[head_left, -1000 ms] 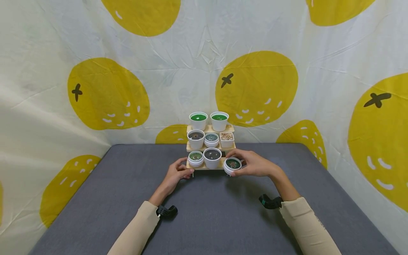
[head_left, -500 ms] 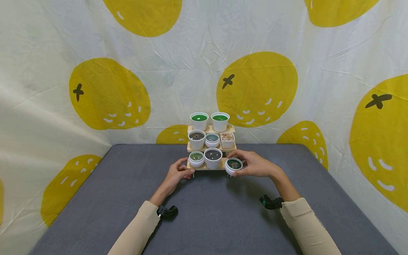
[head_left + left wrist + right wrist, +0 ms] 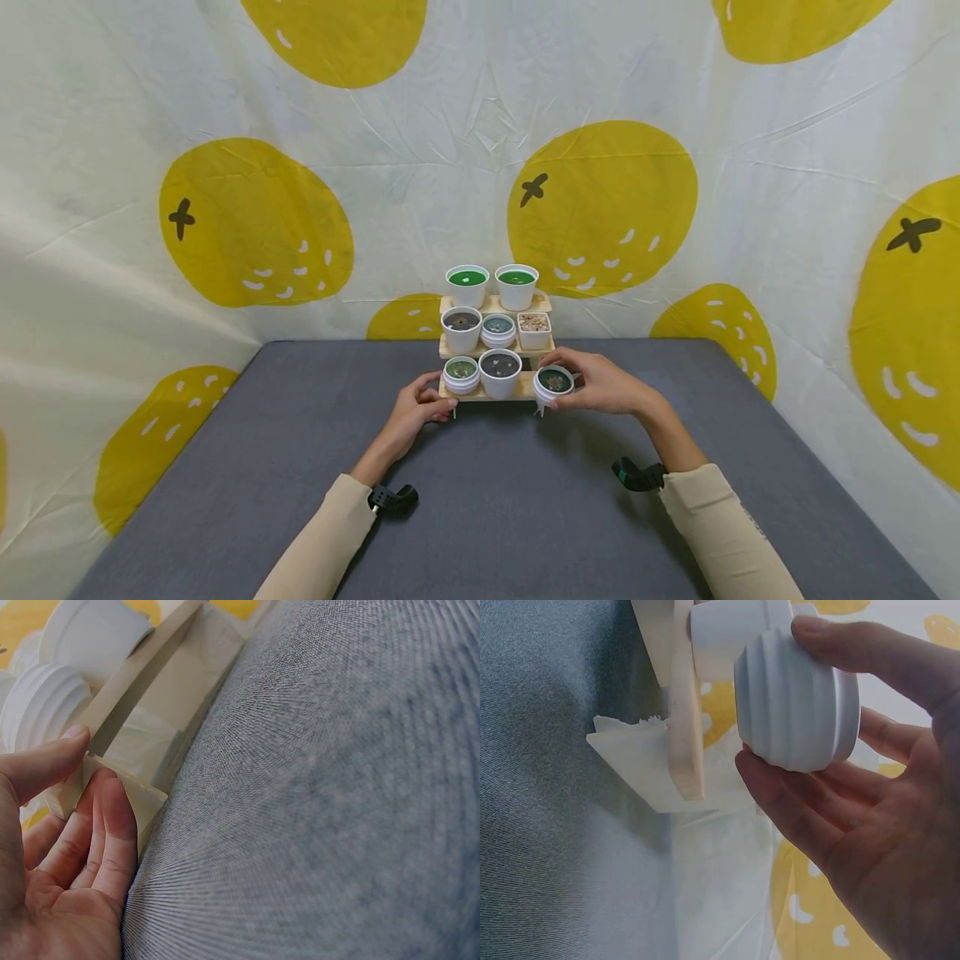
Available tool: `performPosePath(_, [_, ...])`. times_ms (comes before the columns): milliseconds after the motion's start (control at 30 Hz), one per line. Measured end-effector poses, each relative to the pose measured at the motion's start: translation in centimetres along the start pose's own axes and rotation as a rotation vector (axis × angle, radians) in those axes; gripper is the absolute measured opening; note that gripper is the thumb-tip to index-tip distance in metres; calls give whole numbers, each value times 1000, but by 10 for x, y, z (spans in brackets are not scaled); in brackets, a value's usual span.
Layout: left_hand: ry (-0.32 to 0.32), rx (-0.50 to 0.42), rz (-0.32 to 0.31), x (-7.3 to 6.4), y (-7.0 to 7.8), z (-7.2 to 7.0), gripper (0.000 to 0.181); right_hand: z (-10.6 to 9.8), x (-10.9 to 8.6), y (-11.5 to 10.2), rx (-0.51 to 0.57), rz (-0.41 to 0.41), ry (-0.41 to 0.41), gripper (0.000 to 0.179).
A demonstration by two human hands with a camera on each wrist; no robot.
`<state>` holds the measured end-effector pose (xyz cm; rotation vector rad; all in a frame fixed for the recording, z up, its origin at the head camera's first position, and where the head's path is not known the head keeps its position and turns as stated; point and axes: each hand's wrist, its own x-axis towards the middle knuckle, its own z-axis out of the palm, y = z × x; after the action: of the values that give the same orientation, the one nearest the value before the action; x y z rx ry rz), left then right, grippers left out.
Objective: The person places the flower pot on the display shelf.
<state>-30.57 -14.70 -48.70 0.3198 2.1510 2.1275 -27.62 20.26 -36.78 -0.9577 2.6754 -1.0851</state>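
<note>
A three-step wooden stand (image 3: 495, 395) holds small white pots. My left hand (image 3: 411, 413) grips the left end of its bottom step, thumb on top of the board (image 3: 124, 694) and fingers underneath in the left wrist view. My right hand (image 3: 600, 385) holds a ribbed white pot (image 3: 795, 705) with a dark green top between thumb and fingers. That pot is over the right end of the bottom step, with a gap between its base and the board in the right wrist view. On the same step stand a ribbed pot (image 3: 461, 387) and a dark-topped pot (image 3: 500, 383).
The middle step carries a dark-topped pot (image 3: 461, 337), a small ribbed pot (image 3: 498, 338) and a square pot (image 3: 534, 338) of pale pebbles. Two green-topped pots (image 3: 467, 296) stand on the top step. A grey cloth-covered table (image 3: 480, 508) and a patterned curtain (image 3: 420, 208) surround the stand.
The pot in my right hand has shifted slightly right, and its base sits over the end of the bottom step. My left hand keeps its grip on the stand.
</note>
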Motion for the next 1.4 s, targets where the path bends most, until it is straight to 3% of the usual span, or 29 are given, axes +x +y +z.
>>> performPosePath(667, [3, 6, -9, 0, 0, 0, 66, 18, 11, 17, -16, 80, 183, 63])
performPosePath(1100, [-3, 11, -4, 0, 1, 0, 66, 26, 15, 19, -57, 87, 228, 65])
performPosePath(1400, [1, 10, -5, 0, 1, 0, 66, 27, 15, 22, -13, 126, 234, 65])
